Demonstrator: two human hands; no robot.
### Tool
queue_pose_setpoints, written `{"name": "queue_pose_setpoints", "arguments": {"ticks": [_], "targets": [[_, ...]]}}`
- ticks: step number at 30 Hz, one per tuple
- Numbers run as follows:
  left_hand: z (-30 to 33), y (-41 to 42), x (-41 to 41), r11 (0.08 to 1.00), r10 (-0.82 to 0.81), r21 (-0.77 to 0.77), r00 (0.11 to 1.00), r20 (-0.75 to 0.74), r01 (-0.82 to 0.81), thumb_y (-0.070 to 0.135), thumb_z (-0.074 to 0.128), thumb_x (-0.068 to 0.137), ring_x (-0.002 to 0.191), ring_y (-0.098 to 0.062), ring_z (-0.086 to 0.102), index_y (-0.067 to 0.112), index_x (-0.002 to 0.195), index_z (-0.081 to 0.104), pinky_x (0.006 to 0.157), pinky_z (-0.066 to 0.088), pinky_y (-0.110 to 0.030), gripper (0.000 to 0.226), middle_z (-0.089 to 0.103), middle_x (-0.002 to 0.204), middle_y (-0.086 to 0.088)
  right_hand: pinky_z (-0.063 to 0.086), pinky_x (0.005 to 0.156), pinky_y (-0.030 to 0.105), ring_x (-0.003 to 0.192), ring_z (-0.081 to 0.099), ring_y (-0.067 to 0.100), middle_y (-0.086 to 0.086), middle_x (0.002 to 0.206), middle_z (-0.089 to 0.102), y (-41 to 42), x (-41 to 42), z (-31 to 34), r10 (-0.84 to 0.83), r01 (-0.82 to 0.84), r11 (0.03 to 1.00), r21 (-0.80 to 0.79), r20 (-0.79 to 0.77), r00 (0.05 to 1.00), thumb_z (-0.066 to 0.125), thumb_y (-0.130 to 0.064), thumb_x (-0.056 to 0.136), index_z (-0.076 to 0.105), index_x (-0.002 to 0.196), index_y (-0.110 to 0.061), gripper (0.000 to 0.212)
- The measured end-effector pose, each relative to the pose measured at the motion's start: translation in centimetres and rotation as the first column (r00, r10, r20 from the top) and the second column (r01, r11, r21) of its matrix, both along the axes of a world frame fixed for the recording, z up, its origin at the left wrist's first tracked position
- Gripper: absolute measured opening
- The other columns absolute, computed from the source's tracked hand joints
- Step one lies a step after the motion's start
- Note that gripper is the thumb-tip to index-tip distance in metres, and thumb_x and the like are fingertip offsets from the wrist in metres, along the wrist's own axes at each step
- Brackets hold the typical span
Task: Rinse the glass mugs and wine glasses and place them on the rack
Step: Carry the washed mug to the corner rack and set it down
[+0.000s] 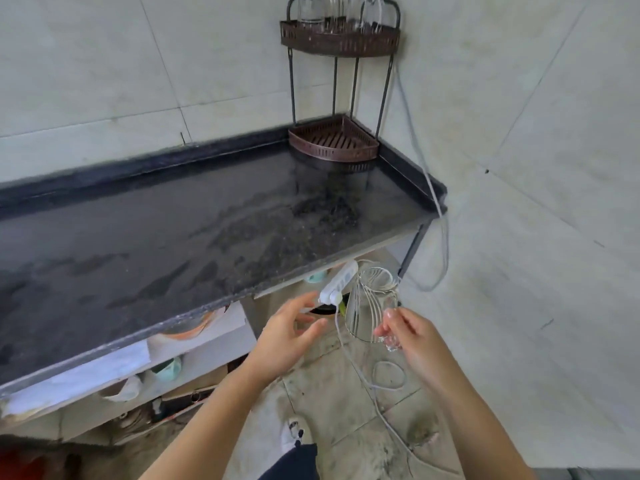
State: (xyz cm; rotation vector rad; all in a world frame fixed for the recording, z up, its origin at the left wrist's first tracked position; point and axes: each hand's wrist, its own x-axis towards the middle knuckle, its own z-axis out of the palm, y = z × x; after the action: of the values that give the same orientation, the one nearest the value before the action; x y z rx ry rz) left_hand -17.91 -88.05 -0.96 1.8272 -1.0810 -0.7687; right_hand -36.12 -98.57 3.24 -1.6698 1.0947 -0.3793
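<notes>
Both bare forearms reach forward from the bottom edge, over a stained tiled floor [346,410]. Out front, the left hand [289,336] is open, its fingers spread and gently bent, gripping nothing; its fingertips are near a white plastic power strip [337,283] that hangs at the front edge of the counter. To the other side, the right hand [410,336] pinches the handle of a clear ribbed glass mug [370,303] between thumb and fingertips, the other fingers loosely curled behind.

That mug is upside down and tilted, its thick base up and away from the camera, its open mouth down and toward the person. It hangs in the air below the counter's front right corner, just beside the power strip, whose grey cord [377,382] loops down behind it.

Above lies a dark speckled stone counter [173,237], wet in streaks. At its far right corner stands a brown metal two-tier corner rack [341,39]. Several clear glasses [332,15] stand in the upper basket, too blurred to count; the slatted floor of the lower basket [334,140] shows bare
</notes>
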Motion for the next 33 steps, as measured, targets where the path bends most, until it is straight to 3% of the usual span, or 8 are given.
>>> {"name": "queue_pose_setpoints", "arguments": {"ticks": [3,8,13,20,25,28,30,33], "targets": [[0.4,-4.1,3.9,1.000,0.009,0.018,1.000,-0.001,-0.009,0.031,0.058,0.092,0.104,0.002,0.056,0.041,0.125,0.043,0.088,0.051,-0.024,0.038,0.053,0.124,0.008,0.043,0.068,0.014,0.076,0.059,0.007,-0.005,0.082,0.069,-4.3,3.7,0.7,0.006,-0.006,1.000,-0.003,0.001,1.000,0.041,-0.028,0.099,0.061,0.081,-0.009,0.033],[1.8,-11.0,9.6,0.998,0.063,0.014,0.998,-0.009,-0.063,0.030,0.059,0.092,0.103,0.002,0.057,0.031,0.134,0.046,0.087,0.050,-0.019,0.044,0.054,0.122,0.010,0.047,0.079,0.030,0.075,0.059,0.013,-0.006,0.077,0.070,-11.9,9.3,1.6,-0.018,0.017,1.000,0.016,0.039,0.999,0.043,-0.029,0.098,0.061,0.077,-0.010,0.033],[2.5,-18.0,14.1,0.995,0.101,-0.009,0.995,-0.001,-0.101,0.031,0.058,0.092,0.101,0.003,0.058,0.038,0.129,0.047,0.078,0.046,-0.008,0.040,0.055,0.120,0.015,0.049,0.081,0.030,0.084,0.064,0.017,-0.007,0.078,0.070,-20.8,14.3,2.5,0.006,-0.006,1.000,0.002,0.077,0.997,0.044,-0.031,0.097,0.061,0.071,-0.014,0.035],[2.7,-29.8,19.0,0.981,0.192,-0.009,0.981,-0.002,-0.192,0.031,0.059,0.091,0.097,-0.001,0.060,0.036,0.130,0.048,0.084,0.051,-0.018,0.041,0.057,0.118,0.014,0.049,0.082,0.030,0.082,0.062,0.016,0.000,0.082,0.069,-34.3,21.1,3.0,0.118,-0.116,0.993,-0.026,0.083,0.990,0.043,-0.030,0.098,0.061,0.077,-0.008,0.036],[1.1,-38.2,23.2,0.977,0.213,0.033,0.977,-0.001,-0.212,0.033,0.059,0.091,0.101,0.000,0.059,0.032,0.133,0.047,0.090,0.049,-0.020,0.043,0.057,0.119,0.012,0.049,0.084,0.035,0.074,0.056,0.015,0.018,0.090,0.066,-43.4,27.3,1.3,0.169,-0.169,0.986,0.004,0.052,0.984,0.042,-0.031,0.098,0.061,0.074,-0.012,0.036],[-0.5,-43.1,26.1,0.981,0.179,0.072,0.984,0.011,-0.180,0.035,0.058,0.092,0.101,-0.001,0.059,0.030,0.136,0.046,0.091,0.048,-0.020,0.046,0.057,0.119,0.010,0.048,0.083,0.036,0.075,0.057,0.016,0.004,0.083,0.068,-48.2,31.5,-1.1,0.140,-0.141,0.990,0.020,0.043,0.989,0.043,-0.032,0.097,0.061,0.072,-0.017,0.035],[-2.0,-46.1,27.8,0.986,0.142,0.072,0.987,0.071,-0.148,0.035,0.057,0.092,0.111,-0.002,0.054,0.028,0.137,0.045,0.100,0.043,-0.023,0.047,0.056,0.124,0.010,0.047,0.082,0.033,0.082,0.061,0.018,-0.003,0.084,0.068,-51.1,34.2,-2.9,0.110,-0.110,0.994,0.022,0.038,0.993,0.042,-0.034,0.098,0.060,0.073,-0.018,0.034],[-4.9,-49.6,29.7,0.993,0.066,0.068,0.949,0.310,-0.092,0.034,0.056,0.093,0.129,-0.009,0.040,0.022,0.139,0.045,0.108,0.029,-0.021,0.049,0.051,0.133,0.006,0.047,0.083,0.033,0.086,0.061,0.019,-0.003,0.085,0.068,-54.9,38.3,-5.6,0.066,-0.067,0.998,0.019,0.046,0.997,0.041,-0.034,0.098,0.060,0.074,-0.018,0.034]]}}
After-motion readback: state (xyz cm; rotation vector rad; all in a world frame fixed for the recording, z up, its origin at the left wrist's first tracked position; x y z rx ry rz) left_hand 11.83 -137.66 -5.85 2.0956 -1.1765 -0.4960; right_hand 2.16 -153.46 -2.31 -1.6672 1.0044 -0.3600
